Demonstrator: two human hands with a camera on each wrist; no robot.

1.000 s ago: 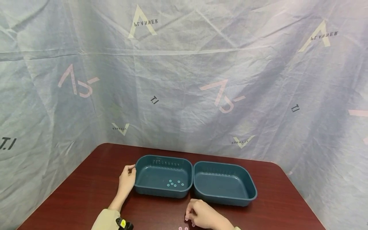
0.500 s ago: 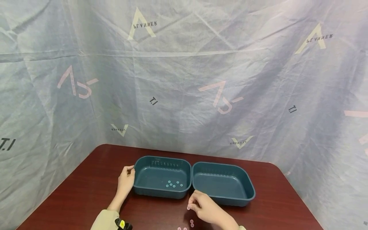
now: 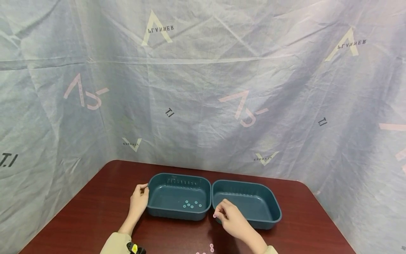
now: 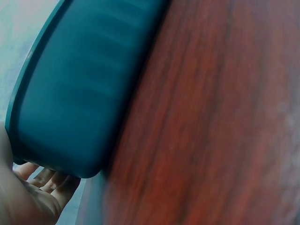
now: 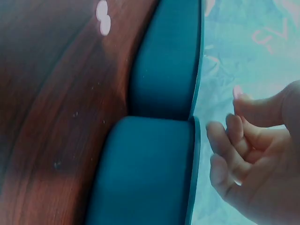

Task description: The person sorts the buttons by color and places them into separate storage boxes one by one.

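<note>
At the near left corner of the right tray (image 3: 260, 224), in the head view, the right hand (image 3: 231, 217) pinches a pink button (image 3: 214, 215) between thumb and fingertip. The button sits at the left end of those fingers, close to where the two trays meet, so most of the right tray lies to its right and farther off. Both trays stretch side to side; the button is round and has no long axis to speak of. The left tray (image 3: 177, 213) has small blue buttons (image 3: 188, 205) lying towards its right end. The left hand (image 3: 138, 200) is at that tray's far left end, well apart from the pink button. On the table (image 3: 177, 233), nearer the person, lie a touching pair of pink buttons (image 3: 211, 245) and two more cut off at the bottom edge.

From the left wrist, bent fingers meet the outside of the left tray's end; whether they grip it or only rest there, I cannot tell.

From the right wrist, the button pokes out past the thumb tip, its face turned partly aside, while the remaining fingers curl loosely around nothing.
</note>
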